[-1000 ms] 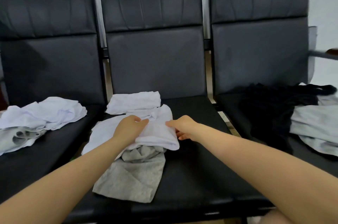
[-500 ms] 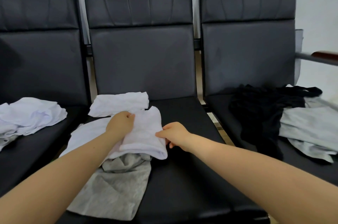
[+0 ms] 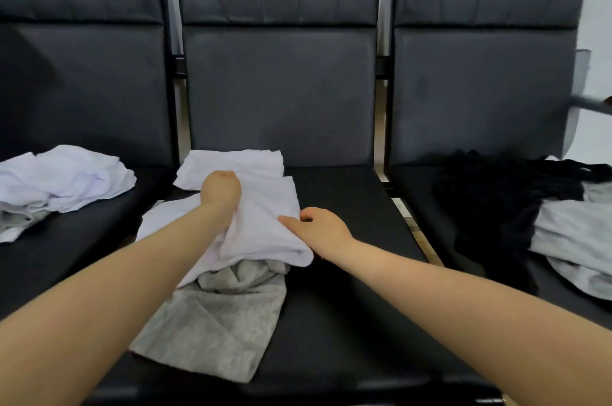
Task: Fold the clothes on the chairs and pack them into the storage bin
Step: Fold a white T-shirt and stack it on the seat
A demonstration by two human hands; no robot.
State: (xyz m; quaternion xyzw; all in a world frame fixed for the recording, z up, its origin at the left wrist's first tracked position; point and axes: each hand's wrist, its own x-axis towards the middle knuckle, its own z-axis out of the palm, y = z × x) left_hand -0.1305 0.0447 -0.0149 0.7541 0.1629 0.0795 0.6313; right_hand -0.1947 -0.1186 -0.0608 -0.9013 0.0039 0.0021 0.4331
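At the centre of the frame, the left hand (image 3: 221, 191) gripped the far part of a half-folded white cotton garment (image 3: 265, 226), its fingers curled into the cloth, seemingly to pin the fold. The right hand (image 3: 319, 228) pinched the garment's right edge, probably to square it. It lay over a crumpled grey fabric piece (image 3: 225, 316) on the middle black padded chair seat (image 3: 344, 306). No storage bin showed.
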